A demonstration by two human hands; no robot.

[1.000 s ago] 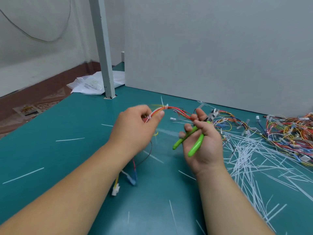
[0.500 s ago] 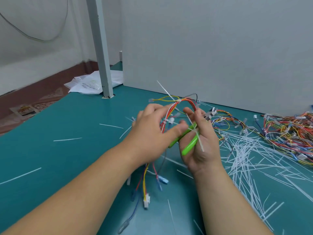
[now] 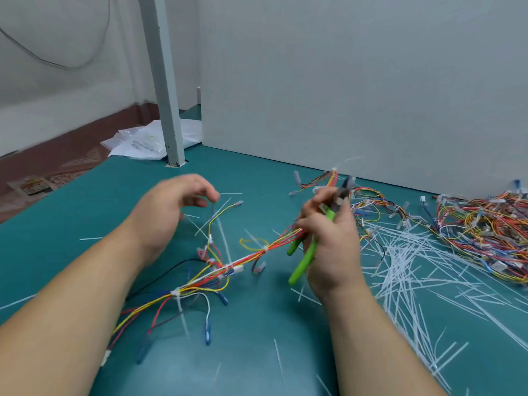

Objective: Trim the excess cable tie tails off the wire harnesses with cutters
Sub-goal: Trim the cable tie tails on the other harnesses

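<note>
Two hands: left hand (image 3: pixel 165 212) slack, empty; right hand (image 3: pixel 331 241) clamps cutters (image 3: pixel 303 261), harness (image 3: pixel 228 267); table (image 3: pixel 114 195) edge far left.

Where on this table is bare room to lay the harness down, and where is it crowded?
Bare: the table left of the left hand, up to the post. Crowded: cut tails and the harness pile beyond the right hand.

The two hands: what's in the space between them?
In the head view, a multicoloured wire harness stretches from the right hand, which also holds green cutters, toward the empty left hand. White cable ties with untrimmed tails ring it.
</note>
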